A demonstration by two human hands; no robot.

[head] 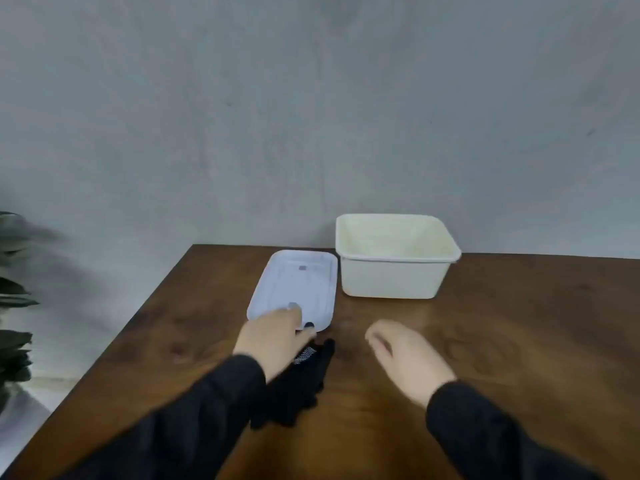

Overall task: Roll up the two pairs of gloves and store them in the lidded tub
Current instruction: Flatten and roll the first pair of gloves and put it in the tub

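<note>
Both hands are empty: left hand (pixel 273 341) rests fingers on the lid (pixel 294 285), right hand (pixel 401 351) hovers loosely curled. Gloves (pixel 301 382) lie below; I should flatten them before rolling tightly.

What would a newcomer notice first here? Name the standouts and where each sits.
The open cream tub stands at the table's far edge by the grey wall, with its white lid lying flat just to its left. Nearer the camera, the left hand rests at the lid's near edge above a heap of black gloves. The right hand hovers empty over the bare wooden table.
</note>
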